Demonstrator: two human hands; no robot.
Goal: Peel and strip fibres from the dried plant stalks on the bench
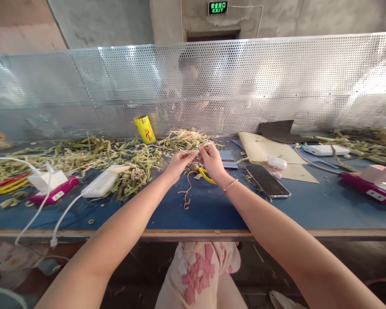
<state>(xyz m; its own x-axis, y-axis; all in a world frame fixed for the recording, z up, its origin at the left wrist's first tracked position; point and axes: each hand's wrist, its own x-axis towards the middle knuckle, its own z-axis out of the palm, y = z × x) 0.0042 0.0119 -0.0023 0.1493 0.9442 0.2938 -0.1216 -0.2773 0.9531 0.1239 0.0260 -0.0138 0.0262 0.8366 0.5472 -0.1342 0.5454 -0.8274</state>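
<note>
My left hand and my right hand meet over the middle of the blue table, fingertips pinched close together. Between them runs a thin pale plant strand; its finer detail is too small to make out. Below my right hand lie yellow-handled scissors or pliers, partly covered by the hand. A curled dry strand rests on the table in front of my fingers. Just behind both hands is a heap of pale dried plant strips.
Dried leaves and stalks spread left. A yellow cardboard tube leans near the perforated metal screen. A phone, paper sheets and a power strip lie right; a white power bank and cables lie left.
</note>
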